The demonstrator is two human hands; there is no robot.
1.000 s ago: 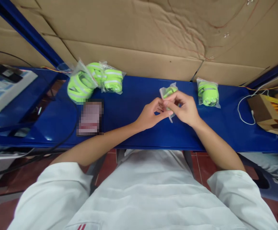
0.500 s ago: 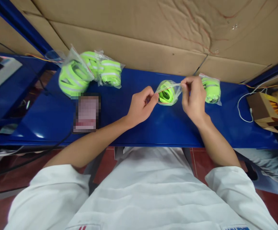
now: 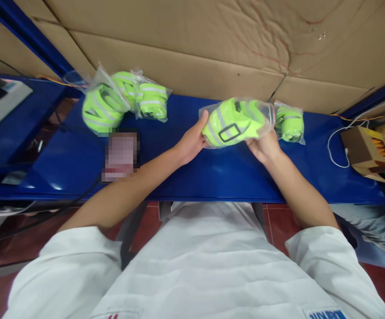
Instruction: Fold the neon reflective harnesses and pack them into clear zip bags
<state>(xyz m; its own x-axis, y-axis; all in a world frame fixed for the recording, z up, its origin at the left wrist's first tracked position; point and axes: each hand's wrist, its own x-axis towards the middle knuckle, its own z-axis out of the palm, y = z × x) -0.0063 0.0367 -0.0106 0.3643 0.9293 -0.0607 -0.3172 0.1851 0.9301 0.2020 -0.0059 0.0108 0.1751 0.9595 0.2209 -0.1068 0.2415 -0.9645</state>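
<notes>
A clear zip bag [image 3: 234,123] holds a rolled neon-yellow reflective strap with grey stripes and a dark rectangular buckle. It lies tilted on its side between my hands, above the blue table. My left hand [image 3: 194,139] grips its left end, thumb on top and the other fingers partly under it. My right hand [image 3: 264,144] holds the right end from below, its fingertips hidden behind the bag. Just right of that hand lies another bagged yellow strap [image 3: 290,123].
Several bagged yellow straps [image 3: 102,108] sit at the back left of the blue table [image 3: 192,181]. A blurred-out device [image 3: 120,155] lies before them. At right are a white cable [image 3: 330,148] and an open cardboard box [image 3: 370,150]. Cardboard panels [image 3: 179,48] stand behind.
Both hands have left the bag's opening edge and now hold its two ends. The bag has turned from upright onto its side, showing the strap's striped face and buckle.
</notes>
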